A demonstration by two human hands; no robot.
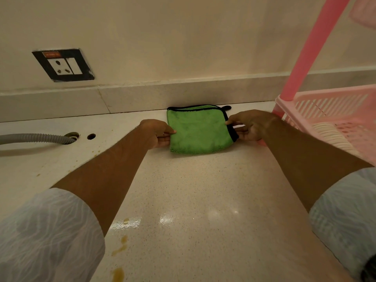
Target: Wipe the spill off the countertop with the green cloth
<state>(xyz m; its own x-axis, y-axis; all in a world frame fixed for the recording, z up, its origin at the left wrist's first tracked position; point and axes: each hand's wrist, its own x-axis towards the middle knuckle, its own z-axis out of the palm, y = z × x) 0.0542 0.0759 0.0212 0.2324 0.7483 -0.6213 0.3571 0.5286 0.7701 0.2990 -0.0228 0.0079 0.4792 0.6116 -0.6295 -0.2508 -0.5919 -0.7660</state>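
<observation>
A folded green cloth with black trim lies flat on the speckled countertop, close to the back wall. My left hand pinches its left edge between thumb and fingers. My right hand grips its right, black-trimmed edge. Yellowish-brown spill marks sit near the front of the counter beside my left arm, with more at the bottom edge and a wet patch just above. Small brown drops dot the counter to the left.
A pink plastic rack with an upright post stands at the right, touching distance from my right hand. A grey corrugated hose enters a hole in the counter at the left, beside a second hole. A wall socket is above.
</observation>
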